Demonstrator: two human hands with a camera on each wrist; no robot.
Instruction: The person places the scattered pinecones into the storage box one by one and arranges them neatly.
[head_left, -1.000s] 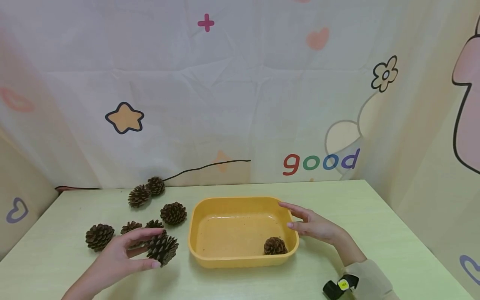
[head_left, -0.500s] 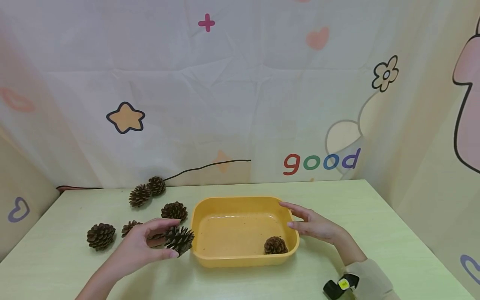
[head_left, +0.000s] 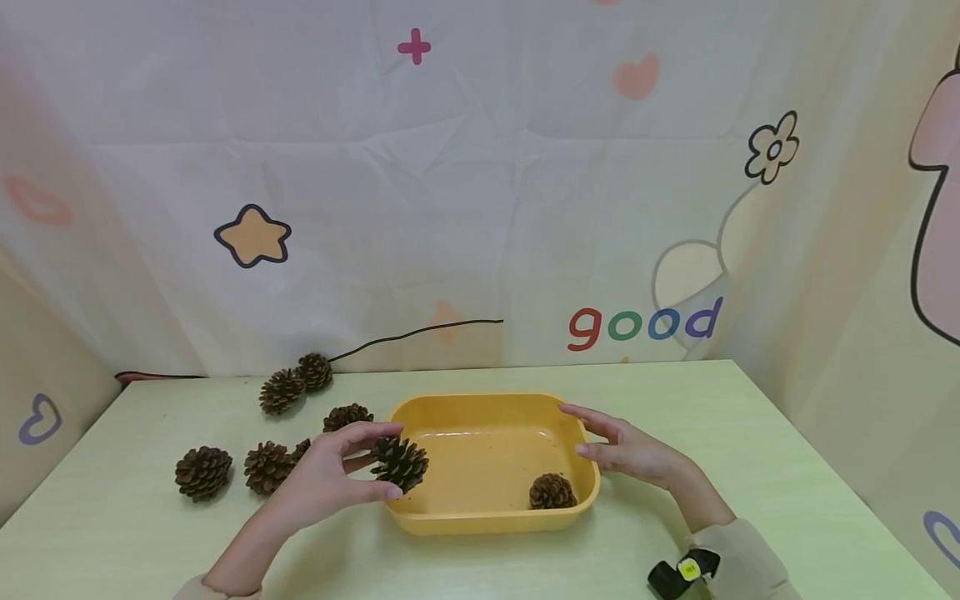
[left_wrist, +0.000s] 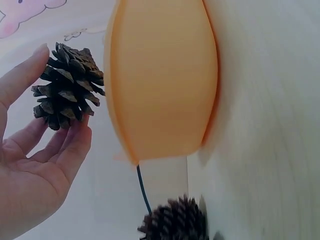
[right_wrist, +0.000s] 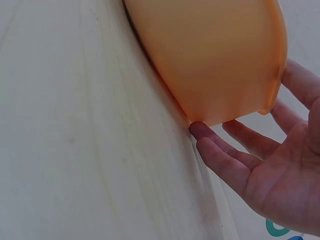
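My left hand [head_left: 318,483] holds a brown pine cone [head_left: 402,463] between thumb and fingertips, above the left rim of a yellow plastic basin [head_left: 480,522]. In the left wrist view this pine cone [left_wrist: 70,87] is raised off the table, beside the basin's upper edge. At the basin's right end, my right hand [head_left: 637,452] grips the rim, thumb over the edge. The right wrist view shows its fingers [right_wrist: 225,162] against the outer wall of the basin [right_wrist: 220,60]. One pine cone [head_left: 552,492] lies inside, at the front right.
Several more pine cones, such as the leftmost one [head_left: 203,473], lie on the pale green table [head_left: 750,433] left of the basin. Two [head_left: 282,392] sit near the back edge. A printed curtain [head_left: 480,208] hangs behind. A black strapped device [head_left: 682,571] is on my right wrist.
My left hand has carried its pine cone rightward and slightly upward, from left of the basin to over its left rim. My right hand has stayed on the basin.
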